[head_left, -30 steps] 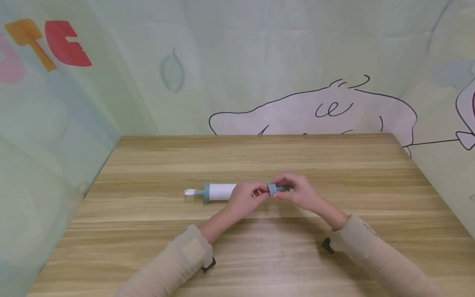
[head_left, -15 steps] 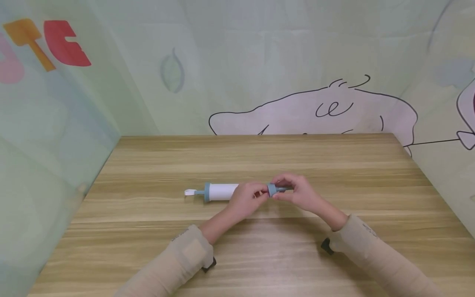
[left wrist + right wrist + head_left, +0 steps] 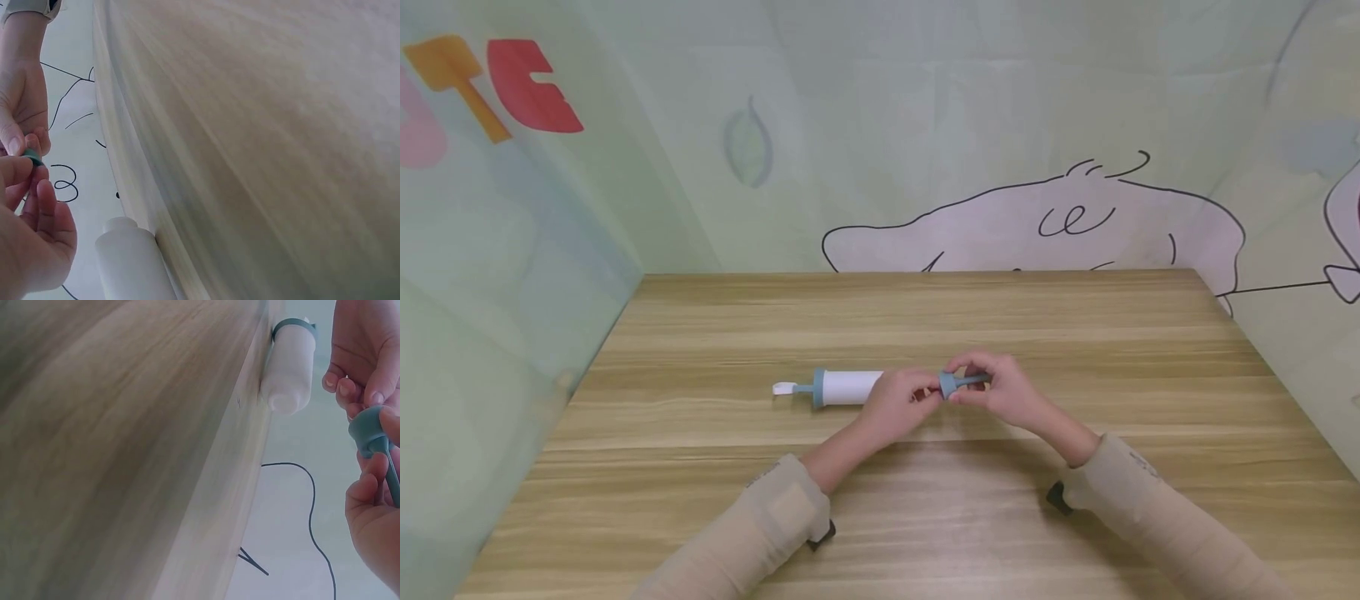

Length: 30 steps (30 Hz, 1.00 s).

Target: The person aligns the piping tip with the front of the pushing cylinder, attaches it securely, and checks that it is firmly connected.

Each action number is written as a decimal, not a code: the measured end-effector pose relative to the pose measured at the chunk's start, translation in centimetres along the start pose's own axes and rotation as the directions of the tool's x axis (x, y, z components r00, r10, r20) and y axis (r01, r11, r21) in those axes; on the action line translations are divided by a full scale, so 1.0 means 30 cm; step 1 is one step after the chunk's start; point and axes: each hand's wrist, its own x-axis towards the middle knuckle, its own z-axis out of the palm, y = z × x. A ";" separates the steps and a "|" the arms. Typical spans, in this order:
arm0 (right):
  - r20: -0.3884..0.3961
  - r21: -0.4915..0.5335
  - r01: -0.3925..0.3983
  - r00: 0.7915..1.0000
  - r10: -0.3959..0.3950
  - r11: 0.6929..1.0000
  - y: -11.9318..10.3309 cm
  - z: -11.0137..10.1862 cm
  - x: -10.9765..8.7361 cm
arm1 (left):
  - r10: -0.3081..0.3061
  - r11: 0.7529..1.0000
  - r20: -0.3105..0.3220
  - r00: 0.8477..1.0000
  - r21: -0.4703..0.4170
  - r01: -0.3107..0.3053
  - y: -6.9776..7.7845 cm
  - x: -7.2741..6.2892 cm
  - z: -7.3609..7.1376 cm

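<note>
Between my two hands is a blue-grey cap with a thin stem (image 3: 948, 384), its stem pointing right under my right palm. My left hand (image 3: 897, 402) pinches the cap's left side with thumb and fingertips. On the other side, my right hand (image 3: 1011, 392) holds the cap's rim and stem, fingers curled round them. The right wrist view shows the rounded cap (image 3: 365, 430) close up. Behind my left hand lies a white cylinder (image 3: 850, 388) with a blue-grey ring at its left end; the hand hides its right end in the head view.
A blue-grey rod with a white loop tip (image 3: 786, 388) sticks out from the cylinder's left end. Everything sits over a wood-grain table (image 3: 925, 317). A printed cloth backdrop (image 3: 880, 125) rises behind the table and along its sides.
The cap has turned and tilted slightly between my fingers, and more of its stem shows. My right fingers have shifted a little on the rim; the cylinder stays put.
</note>
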 end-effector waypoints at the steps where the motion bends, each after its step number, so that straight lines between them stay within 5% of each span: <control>1: 0.001 0.002 0.000 1.000 0.000 1.000 0.000 0.000 0.000 | 0.001 1.000 0.005 1.000 0.008 -0.001 0.000 -0.001 -0.002; 30: -0.014 0.021 -0.024 1.000 0.024 0.999 0.010 -0.003 -0.006 | -0.170 0.976 0.117 0.978 0.157 0.151 -0.059 -0.031 -0.111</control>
